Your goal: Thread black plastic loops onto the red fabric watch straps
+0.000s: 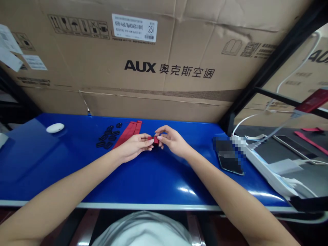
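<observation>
Both hands meet over the middle of the blue table [51, 160]. My left hand [134, 146] and my right hand [171, 139] pinch the same small red strap piece with a black buckle [154, 139] between their fingertips, just above the tabletop. A bundle of red straps [129, 131] lies flat behind my left hand. To its left sits a loose pile of several black plastic buckles [109, 136].
A white oval object [55, 127] rests at the far left of the table. A dark phone [229, 159] lies at the right, beside a white power strip [266, 167] with cables. Large cardboard boxes [153, 68] wall off the back edge.
</observation>
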Action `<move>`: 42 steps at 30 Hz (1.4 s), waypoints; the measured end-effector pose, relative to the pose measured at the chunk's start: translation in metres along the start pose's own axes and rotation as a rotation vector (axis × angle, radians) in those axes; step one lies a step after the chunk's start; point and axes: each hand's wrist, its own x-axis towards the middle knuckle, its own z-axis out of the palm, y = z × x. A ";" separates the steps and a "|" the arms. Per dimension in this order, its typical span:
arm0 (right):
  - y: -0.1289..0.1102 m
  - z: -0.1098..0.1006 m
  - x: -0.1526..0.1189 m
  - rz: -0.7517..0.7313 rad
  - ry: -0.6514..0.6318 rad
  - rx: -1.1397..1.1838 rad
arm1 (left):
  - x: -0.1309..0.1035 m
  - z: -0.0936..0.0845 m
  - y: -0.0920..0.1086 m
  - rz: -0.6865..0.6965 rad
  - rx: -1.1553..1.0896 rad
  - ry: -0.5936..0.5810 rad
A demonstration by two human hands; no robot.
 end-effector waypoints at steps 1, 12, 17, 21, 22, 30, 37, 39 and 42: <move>0.001 -0.004 0.001 -0.004 -0.007 0.002 | 0.000 -0.001 0.001 0.002 -0.002 -0.001; 0.035 -0.038 0.009 0.033 0.084 -0.887 | -0.001 -0.019 0.021 0.002 -0.002 -0.016; 0.037 -0.032 0.012 0.048 0.081 -0.787 | 0.002 -0.033 0.026 0.050 -0.030 -0.007; 0.032 -0.022 0.014 0.043 0.056 -0.854 | 0.004 -0.036 0.022 0.000 -0.006 -0.037; 0.031 -0.019 0.014 0.039 0.048 -0.866 | 0.004 -0.035 0.021 -0.012 0.001 -0.043; 0.031 -0.022 0.018 0.111 0.140 -0.668 | 0.009 -0.039 0.018 0.088 0.158 0.117; 0.009 -0.040 0.010 0.192 0.260 -0.188 | 0.018 -0.048 0.015 0.311 0.488 0.463; 0.000 -0.036 0.007 0.209 0.177 0.028 | 0.013 -0.037 0.017 0.280 0.285 0.351; -0.009 -0.026 0.002 0.200 -0.008 0.235 | 0.003 -0.018 0.020 0.214 0.085 0.148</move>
